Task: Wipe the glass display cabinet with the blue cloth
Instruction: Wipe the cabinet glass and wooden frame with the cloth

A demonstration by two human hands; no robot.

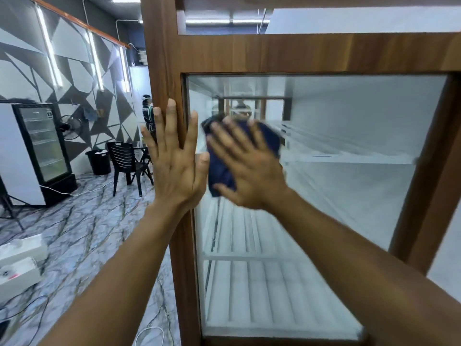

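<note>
**Blue cloth pressed flat on the cabinet glass**

Marble-patterned flooring [82,221] and a geometric grey wall sit behind a wood-framed glass display cabinet [311,53]. On its pane, near the left upright, the blue cloth [220,168] is pinned under the right hand [252,168], mostly covered by the palm; hand and cloth are blurred. That hand's fingers are spread and flat, not curled. The left hand [174,168] lies open against the frame's upright, fingers extended upward. White slatted shelves [262,295] show hazily through the glass. A black chair [127,163] stands well apart.
</note>
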